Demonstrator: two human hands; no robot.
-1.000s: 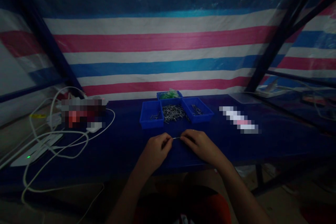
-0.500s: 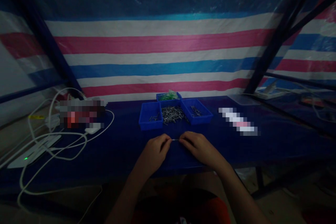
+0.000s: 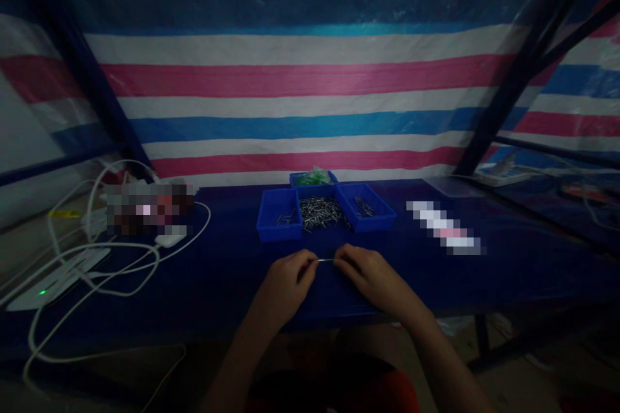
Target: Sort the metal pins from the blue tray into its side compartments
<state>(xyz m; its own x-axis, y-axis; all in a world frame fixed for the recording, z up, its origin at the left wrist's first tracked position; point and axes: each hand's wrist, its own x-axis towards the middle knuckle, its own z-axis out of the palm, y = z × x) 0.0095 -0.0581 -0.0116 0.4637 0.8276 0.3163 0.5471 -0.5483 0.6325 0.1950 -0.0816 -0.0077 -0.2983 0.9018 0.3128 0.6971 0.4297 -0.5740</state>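
Note:
Between my two hands runs a thin, shiny metal pin [image 3: 326, 260], held level just above the blue table. My left hand [image 3: 294, 274] pinches its left end between thumb and fingers. At the right end, the fingertips of my right hand [image 3: 364, 269] are pinched on it too. Beyond the hands lies a heap of small metal pins [image 3: 320, 211]; their exact kind is too small to make out. A blue bin [image 3: 279, 232] on the left holds a few pins, and another blue bin [image 3: 372, 222] on the right holds several.
Behind the heap stands a third blue bin [image 3: 293, 179] with green plastic [image 3: 314, 177] in it. White cables [image 3: 157, 258] and a white device [image 3: 53, 284] with a green light occupy the table's left. A blurred-out strip [image 3: 445, 227] lies on the right. Striped sheeting [image 3: 310, 77] hangs behind.
My right hand has shifted slightly right, so a little more of the pin shows between the hands. My left hand keeps its pinch; the view has moved slightly.

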